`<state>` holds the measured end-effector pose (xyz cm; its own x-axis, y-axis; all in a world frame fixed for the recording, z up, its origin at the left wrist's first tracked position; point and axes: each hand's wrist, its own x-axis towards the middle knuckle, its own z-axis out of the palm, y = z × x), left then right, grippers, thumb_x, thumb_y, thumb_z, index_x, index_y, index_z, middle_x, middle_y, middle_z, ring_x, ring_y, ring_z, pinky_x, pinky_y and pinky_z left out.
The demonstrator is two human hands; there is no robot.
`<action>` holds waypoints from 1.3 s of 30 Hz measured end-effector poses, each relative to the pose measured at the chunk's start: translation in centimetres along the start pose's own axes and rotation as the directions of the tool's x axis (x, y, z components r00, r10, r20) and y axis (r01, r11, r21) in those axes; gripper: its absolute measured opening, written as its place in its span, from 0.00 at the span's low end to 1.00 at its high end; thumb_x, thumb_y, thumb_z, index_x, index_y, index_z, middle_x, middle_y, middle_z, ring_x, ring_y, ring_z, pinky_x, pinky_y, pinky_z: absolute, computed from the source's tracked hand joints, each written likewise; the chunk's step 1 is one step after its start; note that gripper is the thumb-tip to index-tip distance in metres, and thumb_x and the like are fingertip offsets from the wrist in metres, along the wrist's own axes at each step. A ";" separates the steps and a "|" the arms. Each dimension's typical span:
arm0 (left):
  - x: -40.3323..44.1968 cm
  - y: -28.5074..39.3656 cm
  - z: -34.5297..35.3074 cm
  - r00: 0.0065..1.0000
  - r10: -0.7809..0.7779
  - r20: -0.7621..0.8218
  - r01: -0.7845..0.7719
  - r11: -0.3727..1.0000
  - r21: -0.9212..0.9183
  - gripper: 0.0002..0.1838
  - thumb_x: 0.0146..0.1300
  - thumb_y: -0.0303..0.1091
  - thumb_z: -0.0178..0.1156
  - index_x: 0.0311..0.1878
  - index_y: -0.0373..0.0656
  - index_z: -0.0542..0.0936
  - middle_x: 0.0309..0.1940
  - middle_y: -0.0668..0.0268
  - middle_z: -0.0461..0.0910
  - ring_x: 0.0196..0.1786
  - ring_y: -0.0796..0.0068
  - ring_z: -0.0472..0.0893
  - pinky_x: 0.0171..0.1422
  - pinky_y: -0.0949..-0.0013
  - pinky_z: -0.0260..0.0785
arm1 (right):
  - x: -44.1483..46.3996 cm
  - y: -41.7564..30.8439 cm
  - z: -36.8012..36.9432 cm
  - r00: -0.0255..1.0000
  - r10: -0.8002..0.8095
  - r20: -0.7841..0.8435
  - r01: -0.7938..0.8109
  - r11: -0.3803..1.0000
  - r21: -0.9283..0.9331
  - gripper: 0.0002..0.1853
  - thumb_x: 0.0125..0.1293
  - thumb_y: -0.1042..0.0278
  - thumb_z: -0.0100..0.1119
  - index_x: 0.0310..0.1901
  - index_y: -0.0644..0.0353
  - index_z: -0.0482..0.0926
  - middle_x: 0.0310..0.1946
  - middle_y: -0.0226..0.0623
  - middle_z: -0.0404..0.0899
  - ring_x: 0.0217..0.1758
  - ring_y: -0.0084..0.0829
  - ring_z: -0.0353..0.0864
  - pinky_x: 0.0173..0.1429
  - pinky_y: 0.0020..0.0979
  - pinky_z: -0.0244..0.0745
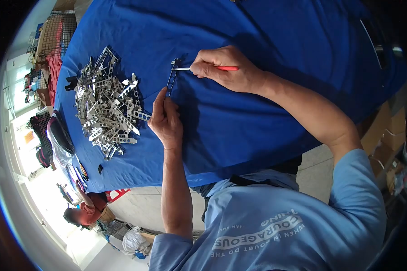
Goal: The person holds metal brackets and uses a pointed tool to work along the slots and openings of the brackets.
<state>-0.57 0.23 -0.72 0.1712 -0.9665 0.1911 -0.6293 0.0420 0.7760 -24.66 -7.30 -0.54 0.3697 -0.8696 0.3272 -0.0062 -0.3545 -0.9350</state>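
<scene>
My left hand (167, 121) pinches the lower end of a perforated metal strip (171, 82), a narrow piece with a row of round holes. It stands out above the blue cloth, with a small bent fitting at its far end. In my right hand (228, 67) is a thin pen-like tool (182, 69) with a pale shaft and a red end. Its tip meets or nearly meets the strip close to the far end; contact is hard to make out. Another holed strip (141, 116) reaches from the metal pile to my left hand.
A heap of similar metal strips (106, 104) lies left on the blue cloth (239, 126). A black clip-like piece (71, 83) sits beside it, and a small black bit (100, 169) near the edge. A person in red (88, 214) is at lower left; cardboard boxes (384, 135) stand right.
</scene>
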 end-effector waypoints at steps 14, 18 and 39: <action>0.0 0.1 0.1 1.000 0.016 -0.006 -0.015 0.999 0.038 0.15 0.77 0.25 0.57 0.62 0.40 0.85 0.23 0.70 0.83 0.24 0.88 0.77 0.30 0.77 0.70 | 0.2 0.2 -0.1 1.000 -0.013 0.028 0.014 1.000 -0.016 0.17 0.81 0.60 0.59 0.37 0.65 0.83 0.27 0.36 0.86 0.32 0.24 0.87 0.38 0.28 0.80; 0.0 0.2 0.2 1.000 0.022 -0.009 -0.022 1.000 0.020 0.15 0.78 0.25 0.57 0.62 0.40 0.85 0.23 0.70 0.82 0.24 0.87 0.77 0.30 0.77 0.70 | 0.0 0.3 0.1 0.995 0.096 -0.039 -0.094 0.995 0.044 0.17 0.81 0.60 0.60 0.38 0.66 0.83 0.27 0.36 0.86 0.31 0.24 0.85 0.37 0.29 0.79; 0.0 0.0 0.1 1.000 0.016 -0.005 -0.016 0.999 0.037 0.15 0.78 0.27 0.58 0.62 0.39 0.85 0.22 0.70 0.82 0.23 0.87 0.76 0.29 0.77 0.68 | 0.0 0.4 0.0 0.999 -0.015 -0.049 0.015 1.000 -0.004 0.17 0.81 0.60 0.60 0.36 0.66 0.82 0.25 0.38 0.84 0.27 0.27 0.85 0.33 0.31 0.76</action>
<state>-0.61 0.24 -0.77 0.1652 -0.9644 0.2065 -0.6597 0.0476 0.7500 -24.68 -7.46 -0.87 0.3234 -0.8800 0.3477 -0.0040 -0.3688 -0.9295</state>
